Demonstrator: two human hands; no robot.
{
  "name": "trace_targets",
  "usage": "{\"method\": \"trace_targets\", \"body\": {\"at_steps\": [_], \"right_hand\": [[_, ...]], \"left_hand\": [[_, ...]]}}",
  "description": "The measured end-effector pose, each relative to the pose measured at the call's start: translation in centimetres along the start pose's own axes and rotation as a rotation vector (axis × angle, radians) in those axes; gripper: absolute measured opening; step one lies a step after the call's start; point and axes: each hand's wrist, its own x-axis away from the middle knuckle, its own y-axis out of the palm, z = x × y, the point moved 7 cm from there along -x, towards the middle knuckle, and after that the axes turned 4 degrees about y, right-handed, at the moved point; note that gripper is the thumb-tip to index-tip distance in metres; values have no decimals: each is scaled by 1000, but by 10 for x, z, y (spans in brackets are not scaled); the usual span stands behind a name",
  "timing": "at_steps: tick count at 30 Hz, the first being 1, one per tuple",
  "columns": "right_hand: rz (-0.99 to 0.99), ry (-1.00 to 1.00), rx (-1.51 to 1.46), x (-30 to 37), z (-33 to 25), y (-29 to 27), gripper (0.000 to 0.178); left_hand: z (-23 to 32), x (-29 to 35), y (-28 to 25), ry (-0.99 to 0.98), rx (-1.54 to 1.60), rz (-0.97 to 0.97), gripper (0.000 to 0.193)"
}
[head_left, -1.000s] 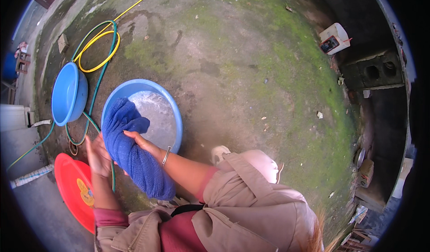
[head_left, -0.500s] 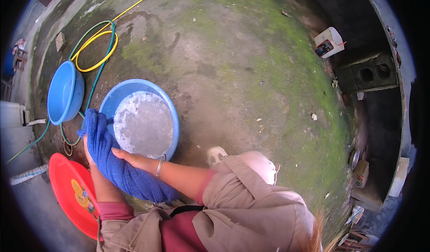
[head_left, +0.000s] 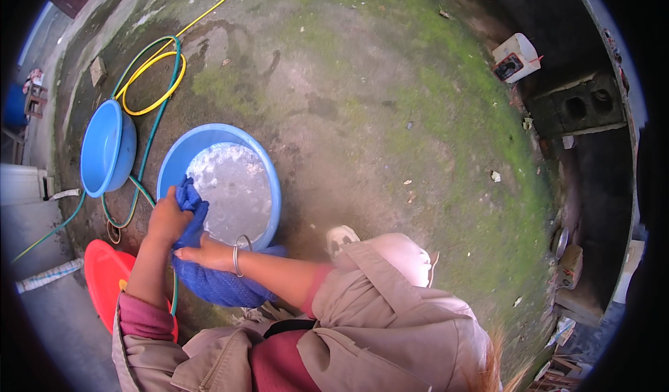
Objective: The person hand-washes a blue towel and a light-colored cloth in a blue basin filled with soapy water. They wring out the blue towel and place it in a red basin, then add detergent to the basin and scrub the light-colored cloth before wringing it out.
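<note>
A blue knitted-looking cloth (head_left: 223,286) is bunched and twisted between my hands. Its upper end reaches the near-left rim of a blue basin (head_left: 276,195) that holds cloudy, sudsy water (head_left: 233,183). My left hand (head_left: 169,218) is closed around the cloth near that end, above the basin's edge. Lower down, my right hand (head_left: 212,254), with silver bangles at the wrist, grips the same cloth. The wide part hangs below my right wrist, in front of my body. What the cloth is exactly cannot be made out.
A second blue basin (head_left: 108,148) leans to the left, beside coiled green and yellow hoses (head_left: 150,111). A red basin (head_left: 104,280) stands by my left forearm. Mossy concrete (head_left: 390,162) stretches ahead. On the right are a white container (head_left: 519,52) and a hollow block (head_left: 578,106).
My left hand has moved from beneath the cloth to a grip over its upper end. The cloth's top has dropped lower and to the right, and my right hand has shifted slightly down.
</note>
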Motion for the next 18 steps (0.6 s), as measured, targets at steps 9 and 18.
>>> {"method": "trace_targets", "body": {"at_steps": [9, 18], "right_hand": [[-36, 38, -26, 4, 7, -7, 50], [-290, 372, -679, 19, -5, -22, 51]], "left_hand": [[32, 4, 18, -43, -324, -38, 42], [-17, 7, -6, -128, 1591, 15, 75]]}}
